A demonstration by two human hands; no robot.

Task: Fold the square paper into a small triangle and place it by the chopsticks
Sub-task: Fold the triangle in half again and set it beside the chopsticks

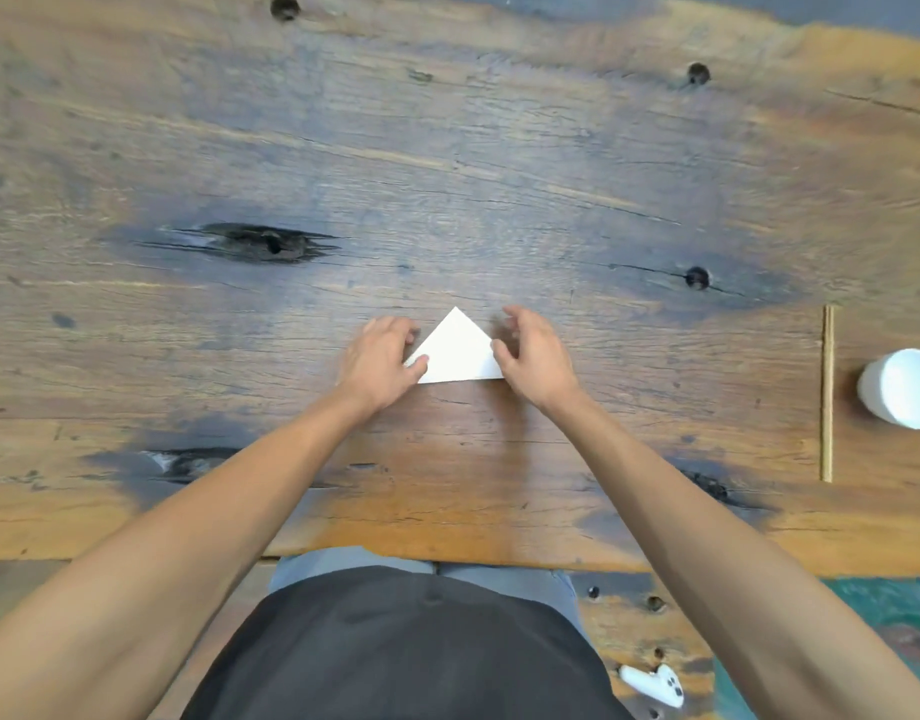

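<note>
Paper [458, 353] already a triangle, flat mid-tabletop [447, 174], apex pointing away. Left hand [380, 363] pinning the left corner under its thumb; right hand [533, 356] loose-fingered at the right corner. Probably another fold due: match corners squarely, then crease firmly. Chopsticks [827, 392] well apart on the right, beside a white cup [902, 387].
</note>
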